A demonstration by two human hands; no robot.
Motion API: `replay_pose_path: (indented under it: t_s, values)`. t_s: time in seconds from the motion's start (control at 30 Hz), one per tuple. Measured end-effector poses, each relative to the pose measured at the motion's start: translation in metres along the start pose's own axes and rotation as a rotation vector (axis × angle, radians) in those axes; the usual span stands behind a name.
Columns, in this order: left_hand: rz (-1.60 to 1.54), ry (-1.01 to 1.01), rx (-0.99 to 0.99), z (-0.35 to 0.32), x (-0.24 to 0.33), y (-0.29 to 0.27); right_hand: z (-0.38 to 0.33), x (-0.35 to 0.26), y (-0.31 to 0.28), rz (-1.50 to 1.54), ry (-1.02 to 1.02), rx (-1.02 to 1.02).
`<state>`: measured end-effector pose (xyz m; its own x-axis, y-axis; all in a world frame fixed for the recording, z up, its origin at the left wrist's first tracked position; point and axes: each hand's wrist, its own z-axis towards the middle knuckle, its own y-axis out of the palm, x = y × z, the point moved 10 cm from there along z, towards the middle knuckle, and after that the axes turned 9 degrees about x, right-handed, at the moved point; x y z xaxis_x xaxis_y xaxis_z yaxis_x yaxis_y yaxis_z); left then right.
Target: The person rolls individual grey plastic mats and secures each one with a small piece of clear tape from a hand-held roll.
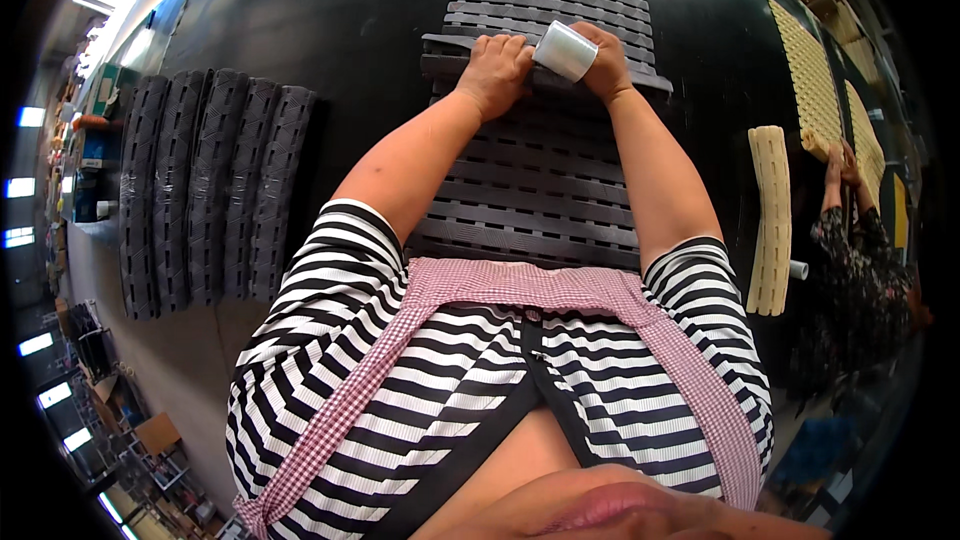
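Note:
In front of me a dark grey slatted mat (pixel 535 210) lies on the black table, one section folded or rolled into a raised bar (pixel 447 62) across its middle. My left hand (pixel 497 75) is closed over this bar, its fingers curled on top. Close beside it, my right hand (pixel 606 65) grips a small roll of clear wrapping film (pixel 567 50), tilted above the bar. The strip of film between roll and bar is too hard to make out. Beyond the hands, more grey slats (pixel 550 0) lie flat.
Several rolled grey mats (pixel 220 190), banded with clear film, lie side by side at the left edge of the black table (pixel 370 10). On the right are a rolled cream mat (pixel 769 220), flat cream mats (pixel 808 70) and another person's hands (pixel 842 168) at work there.

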<state>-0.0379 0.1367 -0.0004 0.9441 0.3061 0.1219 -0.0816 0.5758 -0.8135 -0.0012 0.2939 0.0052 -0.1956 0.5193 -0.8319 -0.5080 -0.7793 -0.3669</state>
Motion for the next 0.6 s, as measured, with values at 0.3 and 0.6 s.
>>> replay_pose_path:
  t_s: [0.3, 0.6]
  values:
    - [-0.302, -0.084, -0.33, -0.065, 0.056, -0.064, -0.184, -0.161, 0.008, -0.173, -0.379, 0.004]
    - [-0.118, -0.174, -0.148, -0.013, 0.012, -0.037, -0.146, -0.117, 0.012, -0.315, -0.318, 0.135]
